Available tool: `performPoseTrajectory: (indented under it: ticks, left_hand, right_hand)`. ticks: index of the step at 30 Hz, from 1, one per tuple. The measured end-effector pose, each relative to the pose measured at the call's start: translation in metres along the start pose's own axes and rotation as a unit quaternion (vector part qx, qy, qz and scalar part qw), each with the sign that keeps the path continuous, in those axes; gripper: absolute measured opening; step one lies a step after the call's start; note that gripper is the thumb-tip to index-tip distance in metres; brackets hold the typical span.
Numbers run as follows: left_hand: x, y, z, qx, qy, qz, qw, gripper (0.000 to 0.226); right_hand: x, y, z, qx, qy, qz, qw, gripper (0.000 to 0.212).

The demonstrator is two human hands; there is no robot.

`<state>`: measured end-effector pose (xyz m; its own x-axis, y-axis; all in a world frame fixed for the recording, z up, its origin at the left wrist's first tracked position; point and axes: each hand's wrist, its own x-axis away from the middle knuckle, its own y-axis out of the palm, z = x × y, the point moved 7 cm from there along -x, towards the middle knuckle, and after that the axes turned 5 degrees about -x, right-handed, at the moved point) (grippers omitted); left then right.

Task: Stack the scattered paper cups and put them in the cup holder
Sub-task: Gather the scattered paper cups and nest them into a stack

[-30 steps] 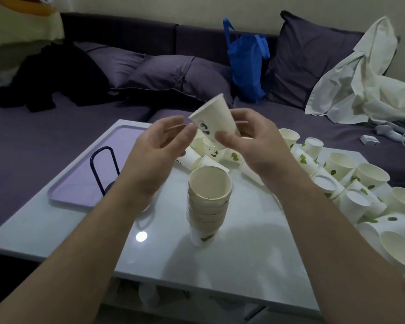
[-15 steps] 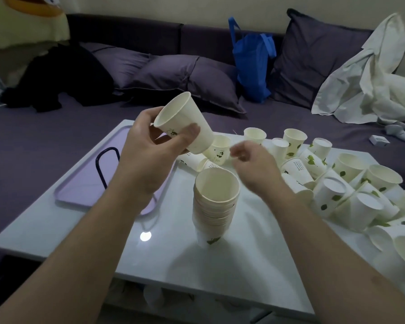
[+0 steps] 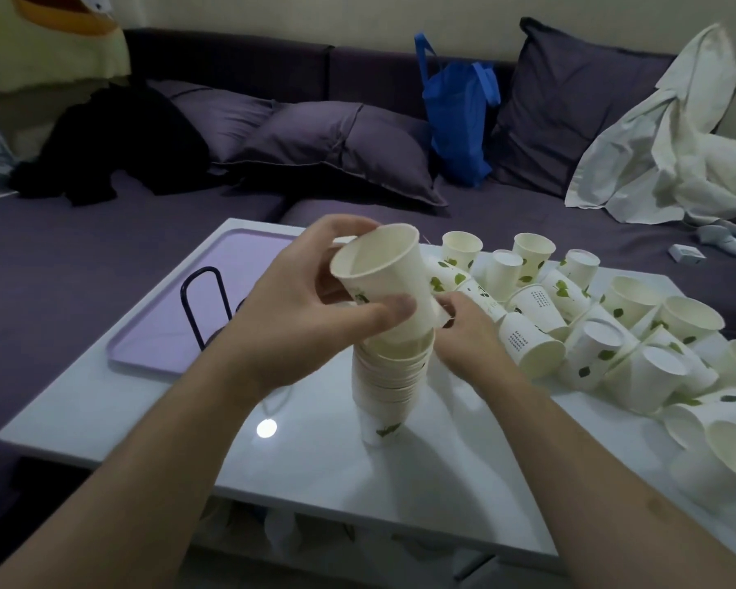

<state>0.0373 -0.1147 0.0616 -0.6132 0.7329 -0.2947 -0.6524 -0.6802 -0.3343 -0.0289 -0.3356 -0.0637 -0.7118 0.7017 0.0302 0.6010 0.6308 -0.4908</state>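
Observation:
My left hand point(image 3: 302, 308) grips a white paper cup point(image 3: 383, 278), mouth tilted toward me, its base over the top of a stack of nested cups point(image 3: 389, 376) standing mid-table. Behind the stack my right hand point(image 3: 464, 329) reaches among the scattered cups point(image 3: 591, 325) on the right side of the table; its fingertips are hidden by the held cup, so what they touch is unclear. The black wire cup holder point(image 3: 207, 303) stands on a lilac tray point(image 3: 179, 316) to the left, partly hidden by my left hand.
The white glossy table point(image 3: 298, 474) has its front edge close to me. A purple sofa with cushions point(image 3: 336, 146), a blue bag point(image 3: 459, 116), a white cloth point(image 3: 672, 142) and dark clothing point(image 3: 115, 142) lies behind it.
My left hand took the cup from both hands and brought it down onto the top of the stack. My right hand let go and moved down to the scattered cups behind the stack.

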Motion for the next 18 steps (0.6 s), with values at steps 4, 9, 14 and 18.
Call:
performPoseTrajectory:
  ticks: [4,9,14,18]
  left_hand:
    - [0.004,0.008,-0.007,-0.081,0.006,-0.031,0.996,0.067]
    - [0.010,0.019,-0.017,-0.146,-0.029,-0.087,0.985,0.082]
    - [0.018,0.025,-0.027,-0.154,-0.054,-0.107,0.981,0.093]
    - [0.020,0.022,-0.033,-0.125,-0.070,-0.073,0.987,0.085]
  right_hand:
    - [0.019,-0.030,-0.007,-0.150,0.012,0.034,0.988,0.058]
    - [0.036,-0.048,-0.028,-0.344,-0.015,0.016,0.939,0.054]
    - [0.066,-0.057,-0.074,-0.445,-0.109,-0.077,0.885,0.053]
    - [0.082,-0.049,-0.094,-0.393,-0.160,-0.081,0.902,0.055]
